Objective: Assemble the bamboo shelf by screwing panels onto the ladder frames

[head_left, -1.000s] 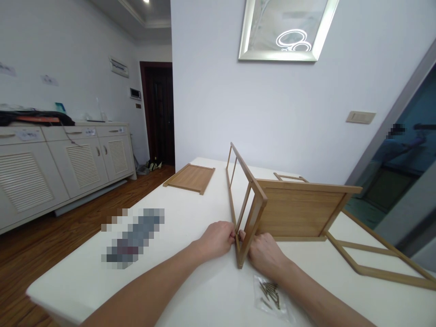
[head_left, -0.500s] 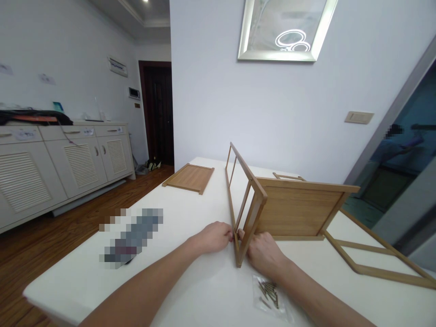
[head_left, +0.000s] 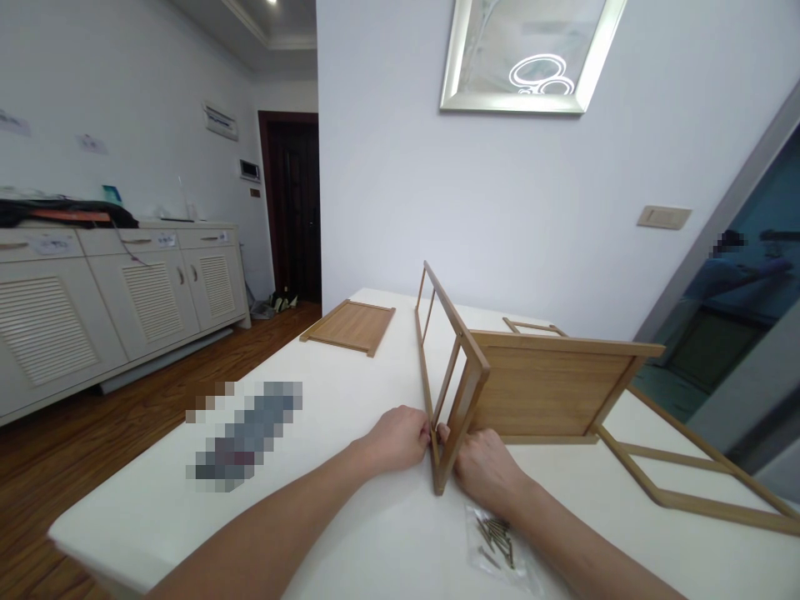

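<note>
Wooden frame (head_left: 463, 408) stands on the white table (head_left: 312, 533): left hand (head_left: 398, 438), fingers curled in at its lower rail; right hand (head_left: 491, 468) curled too, 1 fingertip (head_left: 443, 431) showing through; can't tell what either grips. Upright panel (head_left: 550, 387) to the right!

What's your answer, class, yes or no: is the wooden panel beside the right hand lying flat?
No, the wooden panel stands on edge on the white table, beyond the right hand.
</note>
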A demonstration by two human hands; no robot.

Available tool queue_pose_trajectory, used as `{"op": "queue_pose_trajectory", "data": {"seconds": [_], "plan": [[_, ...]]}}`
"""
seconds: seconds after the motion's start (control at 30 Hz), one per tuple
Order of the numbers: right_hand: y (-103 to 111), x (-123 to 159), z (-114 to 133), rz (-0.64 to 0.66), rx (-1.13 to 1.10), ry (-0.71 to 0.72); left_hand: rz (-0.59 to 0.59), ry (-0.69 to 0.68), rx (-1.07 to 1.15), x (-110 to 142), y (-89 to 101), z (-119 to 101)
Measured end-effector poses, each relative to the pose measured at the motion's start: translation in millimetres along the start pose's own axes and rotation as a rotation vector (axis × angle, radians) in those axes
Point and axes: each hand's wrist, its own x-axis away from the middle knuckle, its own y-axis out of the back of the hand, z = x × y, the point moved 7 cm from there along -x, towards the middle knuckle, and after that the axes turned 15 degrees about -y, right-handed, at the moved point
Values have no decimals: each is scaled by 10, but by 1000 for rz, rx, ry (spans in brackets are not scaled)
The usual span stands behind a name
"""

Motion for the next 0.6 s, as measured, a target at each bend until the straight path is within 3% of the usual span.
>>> {"op": "queue_pose_trajectory", "data": {"seconds": [0.37,0.6], "plan": [[0,-5,4,11,-10,-14,16,-63,-100,21,95,-131],[-15,-41,-33,44,-28,-80,4,-38,-108,10,88,-81]]}}
